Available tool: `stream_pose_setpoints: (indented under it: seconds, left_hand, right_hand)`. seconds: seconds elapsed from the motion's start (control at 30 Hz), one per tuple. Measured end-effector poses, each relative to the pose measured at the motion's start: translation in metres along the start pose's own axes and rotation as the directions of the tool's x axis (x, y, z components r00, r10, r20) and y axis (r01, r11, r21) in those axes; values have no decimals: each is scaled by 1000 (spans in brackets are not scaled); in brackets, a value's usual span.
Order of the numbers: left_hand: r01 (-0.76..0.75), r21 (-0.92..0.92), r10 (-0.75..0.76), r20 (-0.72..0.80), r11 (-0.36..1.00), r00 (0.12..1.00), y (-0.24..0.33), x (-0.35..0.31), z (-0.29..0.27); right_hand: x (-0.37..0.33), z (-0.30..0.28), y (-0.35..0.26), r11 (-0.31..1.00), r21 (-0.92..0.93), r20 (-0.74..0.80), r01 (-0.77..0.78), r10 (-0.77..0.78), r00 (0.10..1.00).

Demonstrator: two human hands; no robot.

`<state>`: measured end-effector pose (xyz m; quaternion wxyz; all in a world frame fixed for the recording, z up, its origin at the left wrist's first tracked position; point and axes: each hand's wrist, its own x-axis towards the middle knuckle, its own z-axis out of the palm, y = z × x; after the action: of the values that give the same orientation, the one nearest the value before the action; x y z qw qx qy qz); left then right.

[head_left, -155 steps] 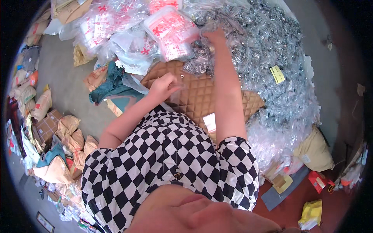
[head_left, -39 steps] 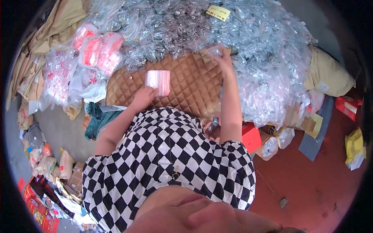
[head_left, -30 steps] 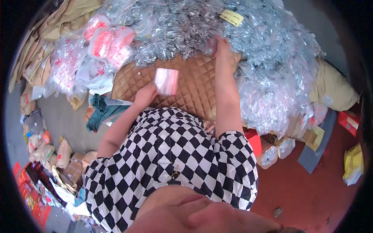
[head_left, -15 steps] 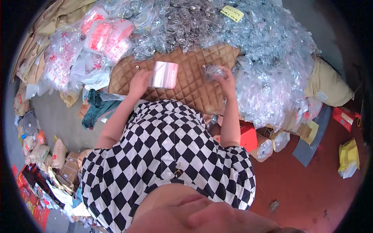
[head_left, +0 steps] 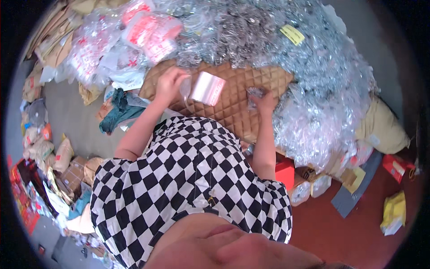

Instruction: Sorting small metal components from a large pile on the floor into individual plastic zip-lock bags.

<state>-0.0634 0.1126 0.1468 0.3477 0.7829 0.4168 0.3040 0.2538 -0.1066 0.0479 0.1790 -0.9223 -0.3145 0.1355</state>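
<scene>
left hand: the left hand (head_left: 169,84) is raised over the left part of the mat, thumb and fingertips pinched together on a small, clear, flat plastic bag (head_left: 185,88) that hangs down.
right hand: the right hand (head_left: 266,102) is at the right part of the mat, fingers bent against a small, crinkled, clear plastic packet (head_left: 255,93); whether they grip it or only touch it, i cannot tell.
bag stack: a rectangular stack of clear plastic bags with red-pink edges (head_left: 208,88) lies between the hands, just beside the hanging bag.
mat: a brown, diamond-quilted mat (head_left: 237,112) spreads under the stack and the packet.
packet heap: a large heap of shiny, clear plastic packets (head_left: 327,107) curves around the mat's far and right sides, its middle darker and greyer.
label: a yellow, rectangular paper slip with dark marks (head_left: 292,34) lies on the heap.
printed bags: red-and-white printed plastic bundles (head_left: 154,36) lie beyond the left hand.
cloth: a crumpled, dark teal sheet (head_left: 120,112), material unclear, is left of the left forearm.
</scene>
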Motion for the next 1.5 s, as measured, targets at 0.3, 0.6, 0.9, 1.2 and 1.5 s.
stream_pose_setpoints:
  seconds: [0.3,0.6,0.9,1.2,1.5]
  left_hand:
    - [-50,-30,52,80,998,995,6,-17,-10]
    - [-194,439,292,-169,877,941,12,-17,-43]
    - [-13,231,9,18,973,1000,9,-32,-57]
    - [-31,120,8,184,992,983,10,-16,-54]
    - [-319,70,280,325,945,903,32,37,4]
  right_hand:
    - [29,-7,6,983,181,443,-32,-53,895]
    - [109,-55,-250,496,858,423,-132,-539,729]
    - [154,-1,-311,766,-241,421,595,-470,776]
    - [99,-53,-160,812,521,162,265,-398,903]
    - [1,-95,-127,-50,865,466,-499,-287,837]
